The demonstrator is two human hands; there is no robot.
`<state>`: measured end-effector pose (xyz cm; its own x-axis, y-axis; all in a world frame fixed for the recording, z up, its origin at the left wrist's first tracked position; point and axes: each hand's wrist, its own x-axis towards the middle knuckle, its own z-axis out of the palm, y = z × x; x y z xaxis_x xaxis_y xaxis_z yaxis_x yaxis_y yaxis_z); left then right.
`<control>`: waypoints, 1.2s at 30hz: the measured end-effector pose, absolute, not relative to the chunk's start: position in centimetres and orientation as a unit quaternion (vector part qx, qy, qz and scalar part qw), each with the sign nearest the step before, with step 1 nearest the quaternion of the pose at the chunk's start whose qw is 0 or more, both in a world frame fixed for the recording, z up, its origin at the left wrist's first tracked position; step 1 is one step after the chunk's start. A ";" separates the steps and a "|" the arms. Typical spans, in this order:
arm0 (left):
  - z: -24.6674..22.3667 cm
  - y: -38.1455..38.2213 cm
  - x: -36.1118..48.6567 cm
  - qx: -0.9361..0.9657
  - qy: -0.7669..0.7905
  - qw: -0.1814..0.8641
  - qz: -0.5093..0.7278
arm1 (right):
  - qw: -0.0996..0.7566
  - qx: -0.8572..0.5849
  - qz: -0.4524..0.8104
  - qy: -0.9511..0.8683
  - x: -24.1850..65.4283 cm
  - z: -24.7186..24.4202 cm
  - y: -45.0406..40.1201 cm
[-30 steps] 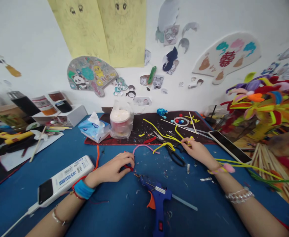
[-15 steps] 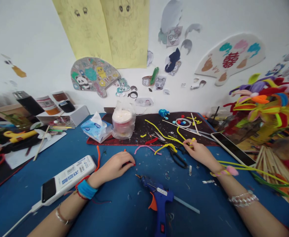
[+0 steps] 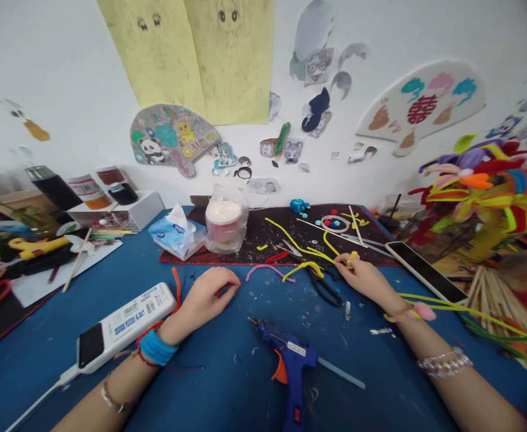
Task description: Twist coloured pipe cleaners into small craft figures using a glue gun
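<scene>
Shifted leftward, the left hand (image 3: 207, 300) lay curled on the blue tabletop (image 3: 209, 384), its grip unclear; the right hand (image 3: 362, 279) pinched a fuzzy yellow pipe cleaner (image 3: 299, 245) at the black mat's (image 3: 245, 225) front edge.

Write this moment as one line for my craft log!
Left hand: resting on blue mat | Right hand: pinching yellow pipe cleaner | Nearby: black-handled scissors, blue glue gun

Two hands (image 3: 207, 303), one hot glue gun (image 3: 290, 360), one pair of scissors (image 3: 321, 288), one smartphone (image 3: 425, 272)
</scene>
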<state>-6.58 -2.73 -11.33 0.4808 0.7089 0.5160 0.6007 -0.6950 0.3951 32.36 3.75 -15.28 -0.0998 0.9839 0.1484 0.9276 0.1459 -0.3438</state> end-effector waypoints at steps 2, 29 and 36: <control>-11.3 -2.8 -6.5 0.854 0.390 0.080 0.335 | 0.171 -0.649 0.084 -0.737 32.3 -15.2 3.7; -12.2 -2.5 -6.9 0.837 0.464 0.102 0.270 | 0.185 -0.640 0.075 -0.742 32.6 -15.6 3.9; -12.3 -2.5 -6.8 0.825 0.473 0.136 0.277 | 0.183 -0.642 0.070 -0.741 32.5 -15.6 3.8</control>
